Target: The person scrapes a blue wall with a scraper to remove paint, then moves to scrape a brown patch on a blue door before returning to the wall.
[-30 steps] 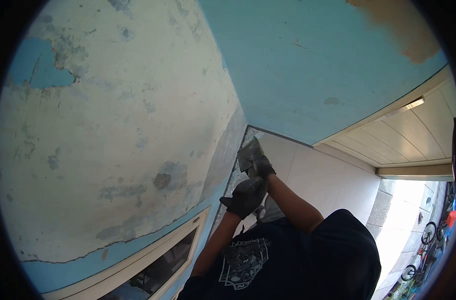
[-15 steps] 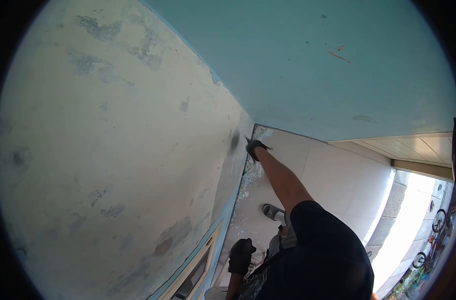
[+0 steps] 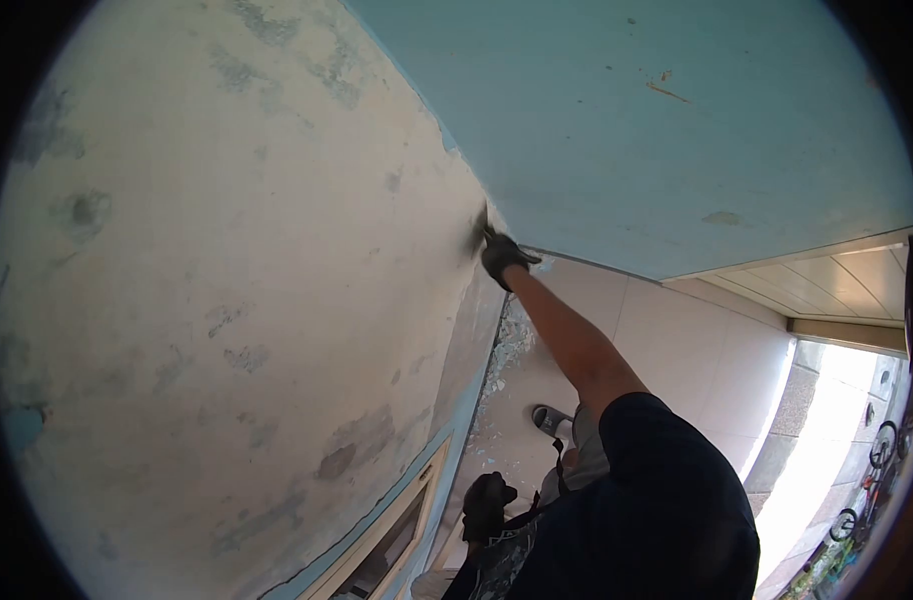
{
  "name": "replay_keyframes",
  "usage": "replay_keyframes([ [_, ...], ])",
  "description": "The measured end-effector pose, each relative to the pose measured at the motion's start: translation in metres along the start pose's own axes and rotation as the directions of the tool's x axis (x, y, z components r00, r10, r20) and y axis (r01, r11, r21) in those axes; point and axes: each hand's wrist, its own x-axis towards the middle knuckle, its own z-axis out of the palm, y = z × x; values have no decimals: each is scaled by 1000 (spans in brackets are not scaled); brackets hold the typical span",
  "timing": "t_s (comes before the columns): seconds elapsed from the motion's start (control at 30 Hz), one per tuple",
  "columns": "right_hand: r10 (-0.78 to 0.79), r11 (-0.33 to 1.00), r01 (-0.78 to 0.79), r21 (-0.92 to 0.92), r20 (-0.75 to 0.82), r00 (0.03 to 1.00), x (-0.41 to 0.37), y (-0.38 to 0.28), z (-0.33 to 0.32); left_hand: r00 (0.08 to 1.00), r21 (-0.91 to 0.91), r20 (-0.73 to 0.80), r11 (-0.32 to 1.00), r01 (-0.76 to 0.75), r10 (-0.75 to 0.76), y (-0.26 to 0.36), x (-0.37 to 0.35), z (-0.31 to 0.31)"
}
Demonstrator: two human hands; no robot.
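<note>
My right hand [image 3: 501, 256], in a dark glove, reaches out at arm's length to the wall corner. Its fingers are wrapped around a scraper [image 3: 484, 218], whose thin dark blade meets the cream wall [image 3: 307, 260] beside the turquoise wall [image 3: 617, 150]. Most of the handle is hidden in the glove. Lower down, close to my body, my left hand [image 3: 485, 505] is curled closed in a black glove. Whether anything is inside it cannot be seen.
Paint flakes [image 3: 512, 335] lie on the pale floor [image 3: 667, 340] along the wall's foot. My sandalled foot [image 3: 550, 420] stands near them. A framed window [image 3: 392, 545] is set low in the cream wall. Bicycles [image 3: 882, 445] stand outside at the far right.
My right hand has moved up the corner with the scraper, from low near the floor to higher on the cream wall. My left hand stays closed near my body. The view has shifted slightly.
</note>
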Motion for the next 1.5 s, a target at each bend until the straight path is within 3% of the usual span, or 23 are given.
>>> replay_keyframes([
  [0.07,20,609,238,-757,314,949,99,146,54,1000,-19,7,999,28,-28,-16,-2,-11],
  [0.17,-354,934,318,-166,-294,888,-47,0,12,1000,41,14,999,-9,8,-36,-10,-20],
  [0.3,-897,136,910,-392,-439,-55,-113,-146,-10,998,118,62,993,-28,21,-50,-14,-28],
  [0.33,-938,123,916,-382,-346,-18,-119,-147,-10,996,128,83,991,-27,16,-53,-15,-28],
  [0.4,-971,183,920,-347,-209,115,-98,-118,6,906,-127,-1,899,420,-424,-36,-6,-25],
  [0.47,-886,342,908,-243,-405,225,-13,18,58,974,128,6,966,225,-227,-34,-6,-23],
  [0.53,-339,842,344,-415,88,937,28,131,73,996,363,74,932,10,-39,-41,-7,-14],
  [0.57,58,690,181,-701,302,951,47,184,80,993,291,95,956,46,-76,-49,-9,-10],
  [0.6,-6,824,93,-560,155,988,42,195,88,990,259,105,964,61,-90,-53,-3,-12],
  [0.67,-22,976,-13,-219,-160,987,33,215,88,989,402,128,916,17,-75,-61,6,-12],
  [0.7,-277,961,260,-94,-334,901,25,174,82,986,569,154,821,-38,-61,-67,2,-14],
  [0.77,-698,672,698,-248,-527,484,5,84,58,938,674,343,685,-276,40,-85,8,-19],
  [0.8,-797,537,796,-280,-479,369,-9,41,39,967,476,184,876,71,-178,-67,10,-7],
  [0.83,-874,383,873,-300,-423,238,-12,22,29,967,459,180,885,82,-183,-83,13,-7],
  [0.93,-947,290,871,-396,-248,203,59,100,63,972,501,233,860,-93,-31,-136,24,-8],
  [0.97,-783,562,820,-113,-392,482,92,164,88,945,558,304,782,-279,120,-148,27,-5],
  [1.0,-376,926,373,-53,-196,906,116,221,85,950,634,308,734,-244,50,-140,33,3],
  [1.03,176,938,-143,-316,76,982,140,277,82,962,620,272,770,-152,-29,-139,32,11],
  [1.2,-277,959,275,-72,-451,849,114,340,108,940,494,94,835,242,-327,-146,32,32],
  [1.23,-278,940,338,33,-497,822,76,255,81,931,512,75,815,270,-356,-148,32,35],
  [1.33,-806,474,832,-288,-522,278,71,160,55,922,502,41,806,313,-384,-178,34,32],
  [1.4,-861,409,830,-379,-462,213,99,170,74,930,329,25,881,339,-367,-221,33,20],
  [1.5,-668,660,729,-183,-587,457,193,302,122,921,257,12,892,372,-388,-222,45,24],
])
